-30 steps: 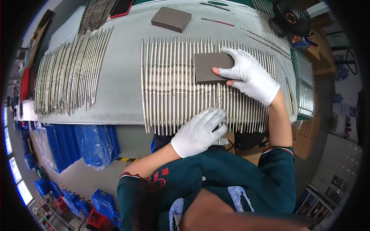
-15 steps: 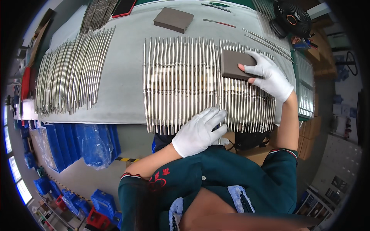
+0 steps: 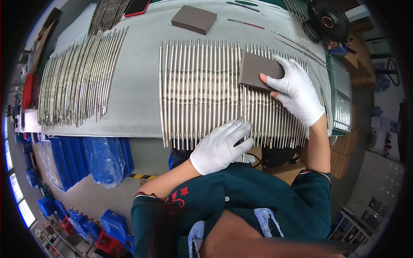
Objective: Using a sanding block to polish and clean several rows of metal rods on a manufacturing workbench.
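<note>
My right hand [image 3: 299,90], in a white glove with bare fingertips, is closed on a grey-brown rectangular block [image 3: 257,71]. Thumb and fingers hold its right end, and its left end lies over the upper part of a metal rod [image 3: 244,98]. Around that rod's near end, my gloved left hand [image 3: 221,148] curls its fingers, and the rod's tip sticks out below them. Beneath both hands, a wide row of slim silvery rods [image 3: 195,86] lies side by side on the table, pointing away from me. The block hides part of the row's right half.
A second block [image 3: 194,19] lies on the grey table cover [image 3: 140,81]. More rods [image 3: 81,77] are spread at the left. Beyond are a red-edged phone [image 3: 137,7], a thin tool [image 3: 246,23] and a black fan [image 3: 328,21]. Blue bins [image 3: 69,161] stand below the front edge.
My right hand has shifted slightly left and toward me, and the block has moved left and turned a little with it. My left hand stays at the rod's near end.
</note>
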The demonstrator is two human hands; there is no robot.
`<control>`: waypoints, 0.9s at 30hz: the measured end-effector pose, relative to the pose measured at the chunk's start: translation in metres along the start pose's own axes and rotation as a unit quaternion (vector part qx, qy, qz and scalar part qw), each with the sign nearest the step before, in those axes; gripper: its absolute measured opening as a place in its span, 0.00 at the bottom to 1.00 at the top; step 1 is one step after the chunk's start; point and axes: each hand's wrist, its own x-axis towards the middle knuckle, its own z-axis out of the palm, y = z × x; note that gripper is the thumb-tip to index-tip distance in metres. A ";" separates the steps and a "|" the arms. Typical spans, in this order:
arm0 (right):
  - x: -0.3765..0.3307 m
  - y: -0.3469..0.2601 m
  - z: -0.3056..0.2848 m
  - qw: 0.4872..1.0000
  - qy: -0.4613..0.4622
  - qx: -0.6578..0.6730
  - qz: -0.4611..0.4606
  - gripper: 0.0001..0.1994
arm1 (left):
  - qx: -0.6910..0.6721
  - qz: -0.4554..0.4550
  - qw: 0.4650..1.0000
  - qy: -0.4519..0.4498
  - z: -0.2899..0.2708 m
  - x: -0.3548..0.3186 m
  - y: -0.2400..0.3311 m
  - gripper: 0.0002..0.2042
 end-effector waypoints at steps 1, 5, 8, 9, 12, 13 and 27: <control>0.005 -0.005 0.001 1.000 0.013 -0.022 -0.007 0.26 | -0.004 0.003 1.000 0.012 0.000 0.001 0.001 0.25; 0.007 -0.011 0.006 0.998 0.049 -0.041 -0.013 0.26 | 0.007 0.000 1.000 -0.012 -0.002 0.003 0.000 0.25; -0.002 -0.002 -0.001 1.000 0.022 -0.020 0.009 0.27 | 0.008 -0.003 1.000 -0.002 -0.003 0.002 0.001 0.26; -0.002 -0.003 -0.002 0.999 0.025 -0.040 0.010 0.27 | 0.010 -0.003 1.000 -0.003 -0.003 0.003 0.002 0.26; 0.005 -0.014 0.000 0.997 0.020 -0.074 0.028 0.28 | 0.012 -0.002 1.000 -0.005 -0.003 0.003 0.003 0.25; 0.005 -0.015 0.001 0.996 0.032 -0.076 0.015 0.28 | 0.014 -0.003 1.000 -0.006 -0.003 0.003 0.003 0.25; 0.012 -0.016 0.007 0.997 -0.015 0.070 -0.021 0.26 | 0.015 0.000 1.000 0.007 0.003 -0.002 -0.001 0.25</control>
